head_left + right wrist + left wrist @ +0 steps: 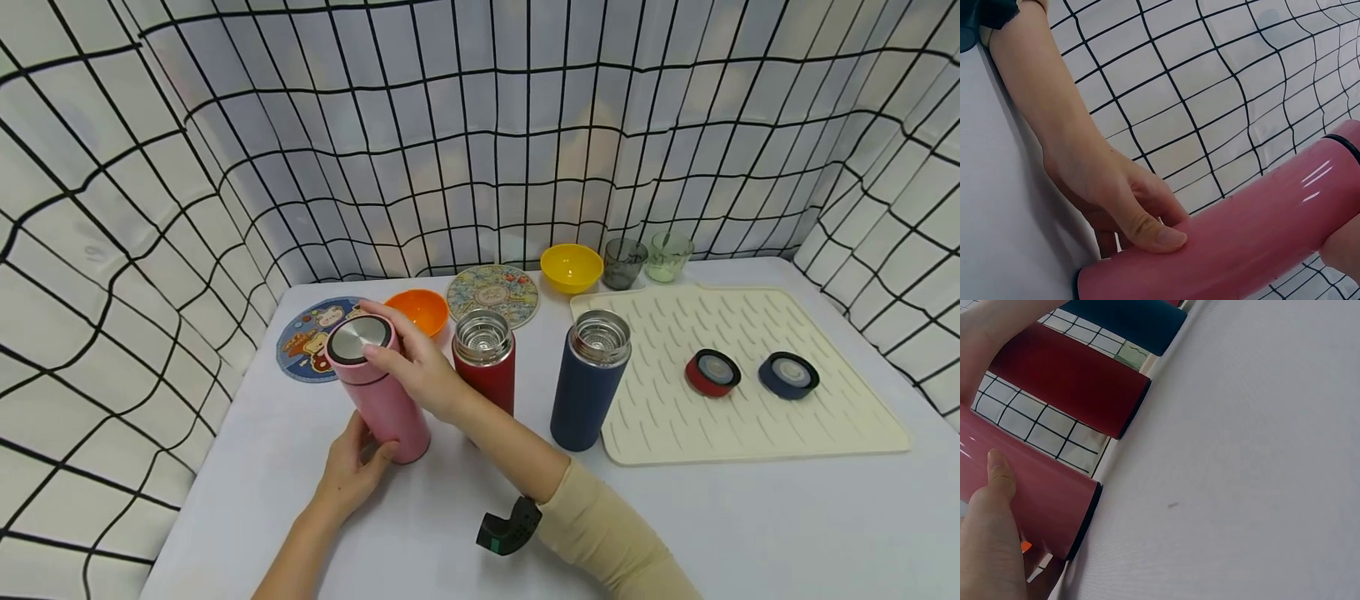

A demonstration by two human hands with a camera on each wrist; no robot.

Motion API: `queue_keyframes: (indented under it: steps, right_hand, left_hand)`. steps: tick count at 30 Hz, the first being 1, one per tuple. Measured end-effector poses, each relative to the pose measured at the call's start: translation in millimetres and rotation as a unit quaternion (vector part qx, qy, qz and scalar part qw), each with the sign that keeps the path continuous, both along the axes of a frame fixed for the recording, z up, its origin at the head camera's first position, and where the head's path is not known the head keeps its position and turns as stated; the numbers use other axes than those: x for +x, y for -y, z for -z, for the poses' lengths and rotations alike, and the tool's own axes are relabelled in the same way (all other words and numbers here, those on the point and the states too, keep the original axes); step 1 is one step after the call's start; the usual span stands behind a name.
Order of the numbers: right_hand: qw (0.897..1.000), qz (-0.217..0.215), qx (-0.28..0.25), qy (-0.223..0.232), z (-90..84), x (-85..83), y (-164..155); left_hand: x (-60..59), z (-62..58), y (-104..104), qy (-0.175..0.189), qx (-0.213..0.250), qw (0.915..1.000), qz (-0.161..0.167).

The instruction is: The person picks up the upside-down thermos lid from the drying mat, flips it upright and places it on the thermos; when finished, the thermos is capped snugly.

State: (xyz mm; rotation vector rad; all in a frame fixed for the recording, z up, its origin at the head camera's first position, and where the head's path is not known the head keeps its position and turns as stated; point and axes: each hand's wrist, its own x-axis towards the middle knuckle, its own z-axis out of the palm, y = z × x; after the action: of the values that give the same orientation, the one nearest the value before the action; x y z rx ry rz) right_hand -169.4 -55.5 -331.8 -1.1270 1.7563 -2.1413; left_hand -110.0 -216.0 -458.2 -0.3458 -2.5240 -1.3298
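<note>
A pink thermos point(390, 421) with a steel-topped lid point(352, 337) stands on the white table, its lid closed on it. Low on its body, my left hand point(351, 471) grips it, thumb along the near side in the left wrist view. My right hand point(423, 367) holds the lid from the right, with thumb and fingers around its rim. Just right of it are a lidless red thermos point(495, 379), partly hidden by my right forearm, and a lidless dark blue thermos point(588, 400). Both show steel strainers in their mouths.
On a cream ribbed mat point(825, 433) at right lie a red lid point(712, 372) and a blue lid point(789, 375). Behind stand an orange bowl point(420, 310), a yellow bowl point(572, 267), two glasses and two round patterned coasters. Black netting point(495, 133) encloses the table.
</note>
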Motion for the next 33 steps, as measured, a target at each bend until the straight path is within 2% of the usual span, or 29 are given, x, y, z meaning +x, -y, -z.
queue_keyframes:
  steps: [3,6,11,13,20,26,30,33]
  right_hand:
    - [1.0,-0.007,-0.015,-0.002,0.2,-1.0,0]
    - [1.0,0.005,-0.021,-0.002,0.9,-1.6,2]
    - [0.999,0.042,-0.001,0.005,0.7,-1.1,2]
    - [0.999,0.043,0.006,0.011,0.3,-0.6,2]
    - [1.0,-0.005,-0.007,0.004,0.1,-1.1,1]
    - [1.0,-0.005,-0.015,0.004,2.9,-2.7,2]
    - [1.0,0.008,-0.025,0.013,4.1,-1.5,2]
    - [0.999,0.023,-0.026,0.023,4.0,-0.1,3]
  left_hand:
    - [-1.0,0.9,0,-0.005,0.0,1.0,-0.003]
    - [-1.3,1.5,0,-0.007,-0.001,1.0,-0.007]
    - [-0.7,-0.3,-1,-0.01,0.001,0.9999,-0.009]
    - [-0.2,-0.7,-1,-0.006,0.004,0.9999,-0.008]
    - [1.1,-0.7,-1,0.01,0.005,0.9999,-0.002]
    - [0.8,-2.9,-1,0.002,0.003,1.0,-0.002]
    - [9.0,-20.4,-10,-0.004,0.001,1.0,-0.006]
    - [13.0,-28.8,-14,-0.008,0.003,0.9999,-0.012]
